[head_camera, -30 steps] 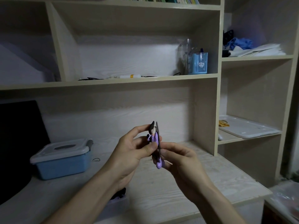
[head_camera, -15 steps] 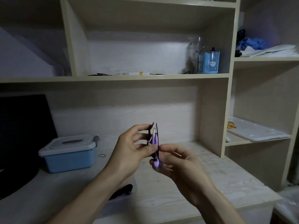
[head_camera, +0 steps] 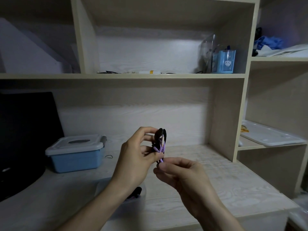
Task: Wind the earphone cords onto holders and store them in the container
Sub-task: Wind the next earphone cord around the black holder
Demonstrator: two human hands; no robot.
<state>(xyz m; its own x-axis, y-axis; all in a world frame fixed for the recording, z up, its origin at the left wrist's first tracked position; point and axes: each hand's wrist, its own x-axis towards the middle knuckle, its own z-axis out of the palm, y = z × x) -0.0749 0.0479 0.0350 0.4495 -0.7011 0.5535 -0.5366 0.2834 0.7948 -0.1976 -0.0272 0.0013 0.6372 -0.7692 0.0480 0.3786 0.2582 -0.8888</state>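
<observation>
Right hand [head_camera: 180, 172] dropped below holder [head_camera: 160, 139] | left hand [head_camera: 138, 157] pinches holder | right pinches purple cord [head_camera: 161, 160]

Purple cord [head_camera: 160, 150] on a black holder [head_camera: 158, 135]; blue box [head_camera: 75, 160] with pale grey lid [head_camera: 75, 144]; pale wood-grain bench [head_camera: 208, 177].

A: Where is the one view looking from?
B: It is sitting at head height, facing forward and slightly down over the desk [head_camera: 208, 184] toward the shelf unit [head_camera: 226, 114].
A: How near is it?
B: It is hanging close above both forearms, with the hands at lower centre and the shelves filling the background.
</observation>
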